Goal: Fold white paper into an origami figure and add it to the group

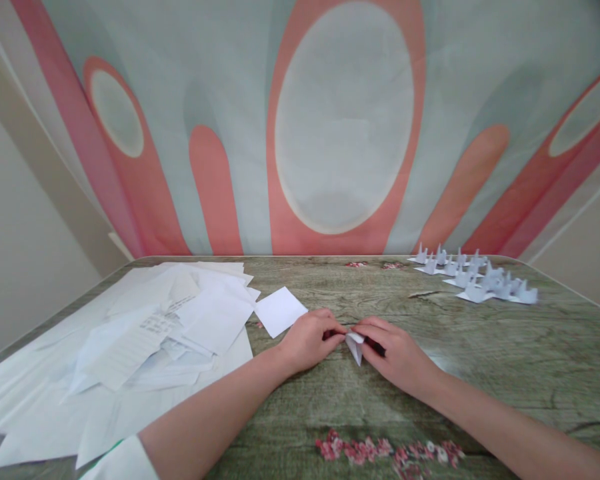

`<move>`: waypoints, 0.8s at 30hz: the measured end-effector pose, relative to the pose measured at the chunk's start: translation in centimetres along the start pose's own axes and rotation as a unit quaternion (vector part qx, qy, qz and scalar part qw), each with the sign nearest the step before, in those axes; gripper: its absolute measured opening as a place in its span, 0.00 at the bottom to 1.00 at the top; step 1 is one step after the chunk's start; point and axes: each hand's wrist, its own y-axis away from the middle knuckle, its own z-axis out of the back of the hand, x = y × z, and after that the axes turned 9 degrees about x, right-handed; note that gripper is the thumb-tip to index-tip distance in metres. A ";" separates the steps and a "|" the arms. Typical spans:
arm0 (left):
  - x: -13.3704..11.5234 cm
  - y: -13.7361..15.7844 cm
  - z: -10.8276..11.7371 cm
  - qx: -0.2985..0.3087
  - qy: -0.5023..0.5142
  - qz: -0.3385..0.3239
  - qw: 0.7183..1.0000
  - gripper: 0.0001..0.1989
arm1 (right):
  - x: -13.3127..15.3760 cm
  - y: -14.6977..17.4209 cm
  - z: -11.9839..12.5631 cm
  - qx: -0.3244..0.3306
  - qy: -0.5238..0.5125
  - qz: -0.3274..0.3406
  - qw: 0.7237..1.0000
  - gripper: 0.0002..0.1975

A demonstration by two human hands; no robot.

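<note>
A small piece of folded white paper (355, 345) is held just above the middle of the table, its narrow point hanging downward. My left hand (314, 339) pinches its left edge between thumb and fingers. From the other side, the fingers of my right hand (399, 352) are closed on the same paper. Something short and dark (375, 347) shows under the right fingers; its kind is unclear. Just beyond my left hand lies a flat white paper square (281, 311).
Loose white sheets (220, 313), one a printed slip (135, 343), spread over the table's left side. Several folded paper cranes (475, 290) stand in rows at the back right. The wood-patterned table (520, 360) meets a coloured backdrop (345, 120) at its far edge.
</note>
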 end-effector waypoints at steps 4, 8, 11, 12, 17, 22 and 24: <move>-0.1 0.1 0.0 -0.001 -0.016 -0.003 1.000 0.08 | 0.0 0.0 0.0 0.008 0.002 -0.010 1.000 0.12; -0.4 0.3 -0.1 -0.004 -0.069 -0.011 0.998 0.09 | -0.2 0.0 -0.1 0.009 0.002 -0.006 1.000 0.12; -0.8 0.4 -0.2 0.001 -0.140 -0.023 0.990 0.09 | -0.1 0.0 -0.2 0.012 -0.003 -0.006 1.000 0.13; -0.9 0.3 -0.3 0.004 -0.167 -0.027 0.986 0.10 | -0.1 0.0 -0.2 0.015 -0.005 -0.007 1.000 0.13; -1.4 0.1 -0.4 0.015 -0.277 -0.041 0.960 0.12 | -0.1 0.0 -0.3 0.024 -0.008 -0.014 1.000 0.14; -1.5 0.0 -0.4 0.023 -0.319 -0.054 0.946 0.13 | -0.2 0.0 -0.2 0.035 -0.009 -0.012 0.999 0.14; -1.6 0.0 -0.3 0.022 -0.329 -0.059 0.942 0.13 | -0.1 -0.1 -0.1 0.037 -0.012 -0.011 0.999 0.14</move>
